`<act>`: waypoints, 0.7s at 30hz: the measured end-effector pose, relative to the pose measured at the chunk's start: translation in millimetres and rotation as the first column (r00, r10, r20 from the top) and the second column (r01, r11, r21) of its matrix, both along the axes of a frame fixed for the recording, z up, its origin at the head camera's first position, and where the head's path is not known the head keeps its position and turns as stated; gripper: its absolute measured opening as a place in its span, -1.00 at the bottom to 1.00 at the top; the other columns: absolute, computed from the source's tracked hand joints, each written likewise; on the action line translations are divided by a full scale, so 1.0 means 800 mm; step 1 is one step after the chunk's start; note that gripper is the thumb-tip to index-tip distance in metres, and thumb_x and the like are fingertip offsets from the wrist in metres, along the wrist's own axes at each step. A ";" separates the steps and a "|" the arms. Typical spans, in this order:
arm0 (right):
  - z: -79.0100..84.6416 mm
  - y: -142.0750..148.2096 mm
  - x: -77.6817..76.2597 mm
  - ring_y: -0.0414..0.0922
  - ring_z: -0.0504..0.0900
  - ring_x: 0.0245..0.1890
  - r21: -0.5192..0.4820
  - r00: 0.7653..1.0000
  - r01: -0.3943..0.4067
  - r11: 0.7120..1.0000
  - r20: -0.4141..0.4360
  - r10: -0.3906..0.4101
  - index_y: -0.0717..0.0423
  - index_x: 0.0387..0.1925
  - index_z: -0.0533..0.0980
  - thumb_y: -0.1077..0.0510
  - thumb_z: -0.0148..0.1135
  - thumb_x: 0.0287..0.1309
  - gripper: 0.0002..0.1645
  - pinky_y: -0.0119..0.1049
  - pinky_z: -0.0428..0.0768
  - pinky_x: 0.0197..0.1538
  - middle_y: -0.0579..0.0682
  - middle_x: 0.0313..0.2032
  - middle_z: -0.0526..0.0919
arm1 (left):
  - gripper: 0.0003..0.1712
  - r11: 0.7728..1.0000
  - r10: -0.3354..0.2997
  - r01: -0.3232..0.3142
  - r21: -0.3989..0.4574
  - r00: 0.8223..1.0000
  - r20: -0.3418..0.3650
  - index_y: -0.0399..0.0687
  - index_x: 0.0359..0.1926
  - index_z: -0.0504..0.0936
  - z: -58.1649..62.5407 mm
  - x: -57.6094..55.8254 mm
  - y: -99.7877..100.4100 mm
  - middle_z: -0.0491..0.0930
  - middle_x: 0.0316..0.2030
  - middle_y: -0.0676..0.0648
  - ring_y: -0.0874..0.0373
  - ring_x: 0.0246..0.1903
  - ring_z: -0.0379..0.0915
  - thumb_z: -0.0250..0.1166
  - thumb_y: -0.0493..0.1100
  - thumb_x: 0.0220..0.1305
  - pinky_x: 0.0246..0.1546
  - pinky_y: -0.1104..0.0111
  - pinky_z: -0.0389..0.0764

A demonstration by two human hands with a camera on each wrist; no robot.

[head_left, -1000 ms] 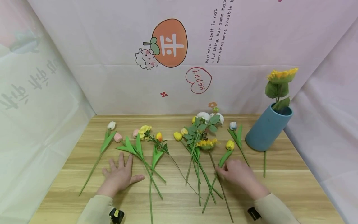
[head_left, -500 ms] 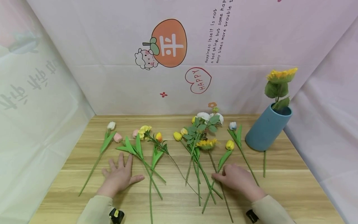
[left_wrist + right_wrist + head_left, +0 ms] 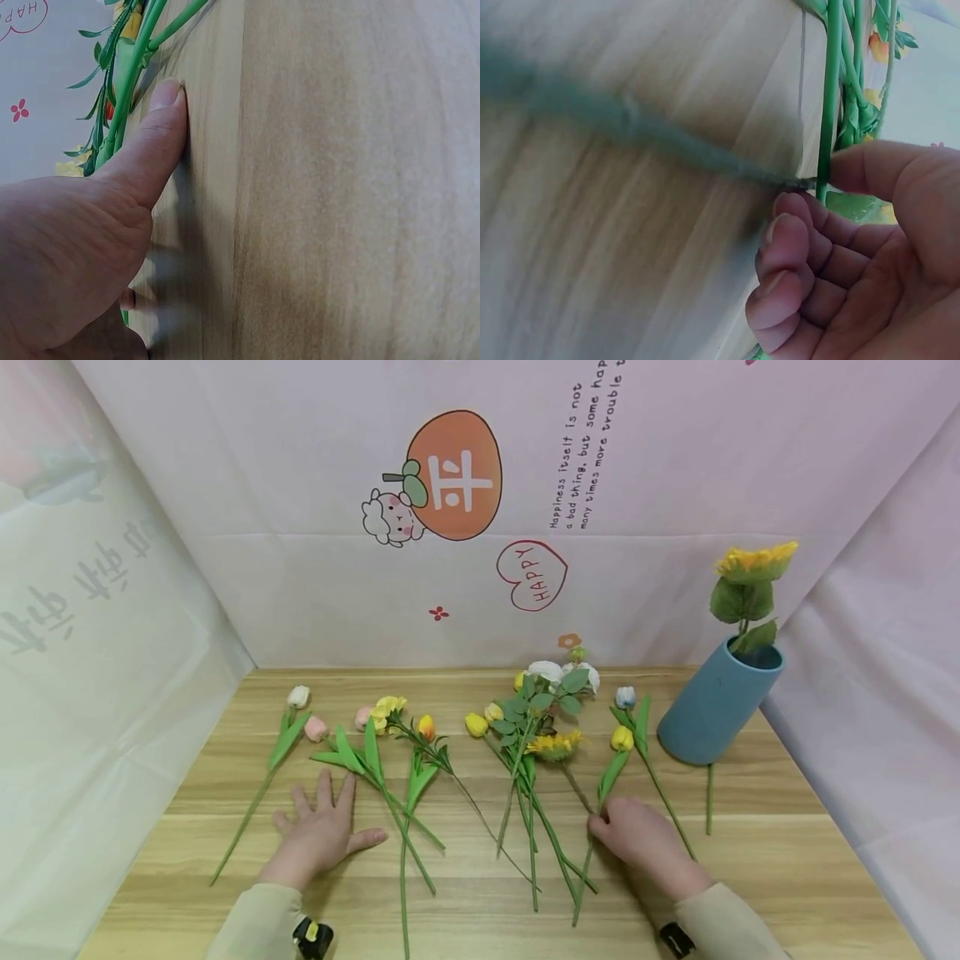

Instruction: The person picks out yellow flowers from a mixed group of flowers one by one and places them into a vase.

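My right hand (image 3: 643, 842) pinches the stem of a sunflower (image 3: 555, 747) between thumb and fingers, part of that stem being hidden by the hand. In the right wrist view the lower stem (image 3: 675, 142) slants away from the fingertips, blurred and lifted off the wood. A yellow tulip (image 3: 622, 738) crosses it, its green stem (image 3: 830, 90) right at the thumb tip. My left hand (image 3: 321, 833) lies spread on the table beside pink tulips (image 3: 317, 729), holding nothing.
A tilted blue vase (image 3: 712, 710) with another sunflower (image 3: 756, 562) stands at right. White flowers (image 3: 545, 672) and several yellow tulips (image 3: 476, 724) overlap mid-table. A white tulip (image 3: 298, 697) lies left, a pale blue one (image 3: 625, 697) near the vase. Printed cloth (image 3: 300, 593) hangs behind.
My right hand first shifted left to the crossing stems, then slightly right. The sunflower's lower stem has swung right and up; the yellow tulip has slid right. My left hand stays put.
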State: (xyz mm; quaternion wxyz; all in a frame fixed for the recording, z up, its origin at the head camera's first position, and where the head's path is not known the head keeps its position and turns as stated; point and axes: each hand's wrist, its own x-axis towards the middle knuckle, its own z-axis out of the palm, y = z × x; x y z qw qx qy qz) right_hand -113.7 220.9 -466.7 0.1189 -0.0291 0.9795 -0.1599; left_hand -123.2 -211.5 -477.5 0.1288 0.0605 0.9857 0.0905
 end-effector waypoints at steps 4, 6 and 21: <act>-0.004 0.005 -0.003 -0.14 0.27 -0.72 -0.042 0.999 0.027 0.999 -0.045 -0.029 0.03 -0.71 0.36 0.13 0.12 0.14 -0.67 -0.25 0.28 -0.61 -0.07 -0.75 0.32 | 0.24 1.000 0.001 -0.001 0.004 1.000 0.000 -0.20 0.49 -0.09 -0.001 0.000 0.000 -0.28 0.40 -0.55 -0.76 0.18 -0.46 0.05 0.56 0.11 -0.08 -0.64 -0.22; -0.006 0.008 -0.005 -0.17 0.24 -0.73 -0.076 0.996 0.037 0.996 -0.074 -0.042 0.03 -0.71 0.34 0.18 0.11 0.14 -0.67 -0.27 0.26 -0.62 -0.09 -0.77 0.29 | 0.24 1.000 0.001 -0.001 0.003 1.000 0.000 -0.20 0.49 -0.09 -0.001 -0.001 0.000 -0.28 0.40 -0.54 -0.75 0.18 -0.47 0.05 0.57 0.11 -0.08 -0.64 -0.22; 0.003 0.027 -0.019 -0.17 0.41 -0.65 -0.117 0.970 -0.011 0.993 -0.243 -0.018 0.26 -0.39 0.55 0.27 0.18 0.26 -0.87 -0.20 0.48 -0.56 -0.05 -0.63 0.50 | 0.25 1.000 -0.003 0.003 0.007 1.000 -0.010 -0.19 0.49 -0.10 -0.003 -0.001 -0.002 -0.28 0.40 -0.55 -0.76 0.17 -0.47 0.04 0.58 0.10 -0.08 -0.65 -0.23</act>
